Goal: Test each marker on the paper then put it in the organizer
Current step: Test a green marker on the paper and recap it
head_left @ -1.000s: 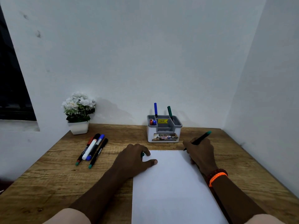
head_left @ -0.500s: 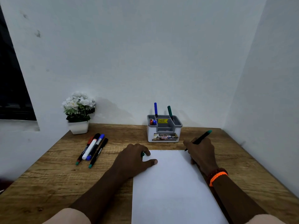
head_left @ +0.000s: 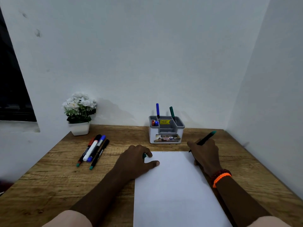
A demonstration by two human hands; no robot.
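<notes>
Two pale walls meet at the far right corner behind a wooden desk (head_left: 49, 177), with a dark window at the far left. A white sheet of paper (head_left: 177, 194) lies near the middle, faint marks along its far edge. The right hand (head_left: 205, 154) pinches a black marker with a green end (head_left: 206, 138), its tip touching the paper's far right corner. The left hand (head_left: 136, 161) rests on the paper's left edge, thumb stretched out flat, fingers curled around a small green cap (head_left: 144, 155). A grey and white organizer (head_left: 165, 135) stands beyond the paper, a blue marker (head_left: 157, 109) and a green marker (head_left: 171, 112) upright in it. Four markers (head_left: 93, 150) lie left, near a potted white flower (head_left: 79, 112).
</notes>
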